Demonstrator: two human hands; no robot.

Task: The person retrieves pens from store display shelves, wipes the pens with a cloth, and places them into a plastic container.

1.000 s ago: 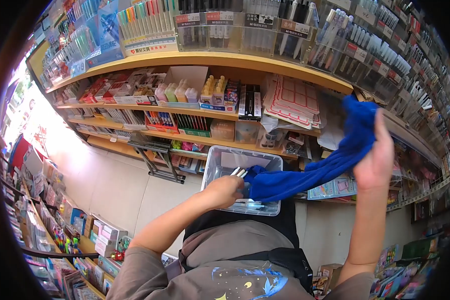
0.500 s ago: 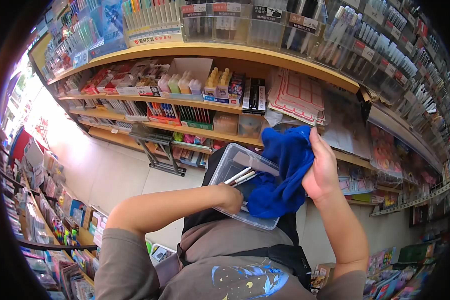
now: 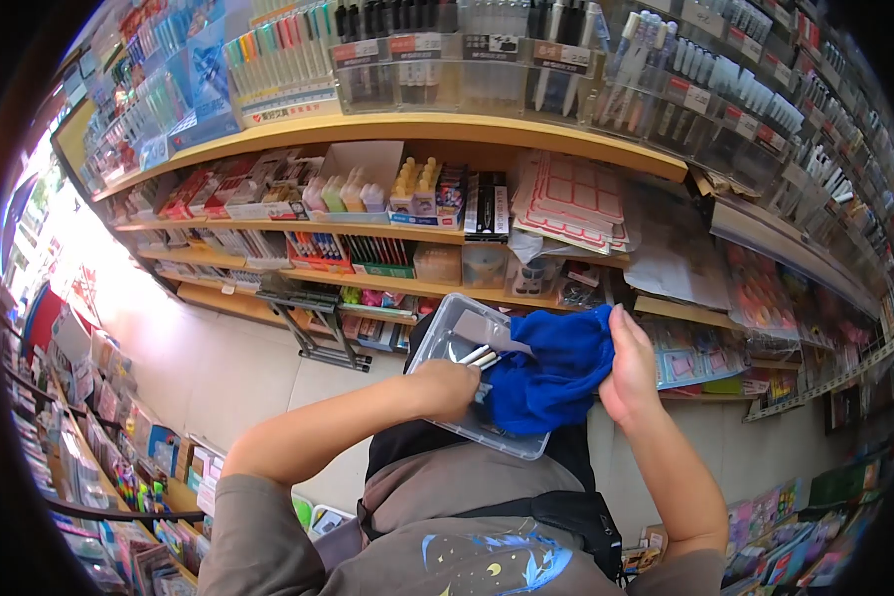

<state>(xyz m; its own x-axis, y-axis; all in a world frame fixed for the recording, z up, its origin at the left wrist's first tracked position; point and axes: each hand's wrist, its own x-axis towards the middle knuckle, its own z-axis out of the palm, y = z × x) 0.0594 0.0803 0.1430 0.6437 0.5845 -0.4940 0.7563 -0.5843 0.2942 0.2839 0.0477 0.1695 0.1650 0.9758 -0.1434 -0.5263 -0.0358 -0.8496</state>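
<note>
A clear plastic box (image 3: 450,321) sits tilted against my lap. My left hand (image 3: 447,389) is closed at the box's left side, with a few white pens (image 3: 481,358) sticking out past its fingers. Bunched over the right half of the box is a blue cloth (image 3: 556,368). My right hand (image 3: 630,368) grips the cloth's right edge, thumb and fingers pressed together. The lower part of the box's inside is hidden by the cloth and my left hand.
Ahead stands a wooden shelf (image 3: 417,127) with pen displays above and boxed stationery below. A folding metal stand (image 3: 313,323) is on the floor at the left. More racks of goods flank me at lower left and lower right.
The blue cloth came in from a stretch far to the right and now lies bunched at the box. My right hand moved inward and down with it. The box has become tilted.
</note>
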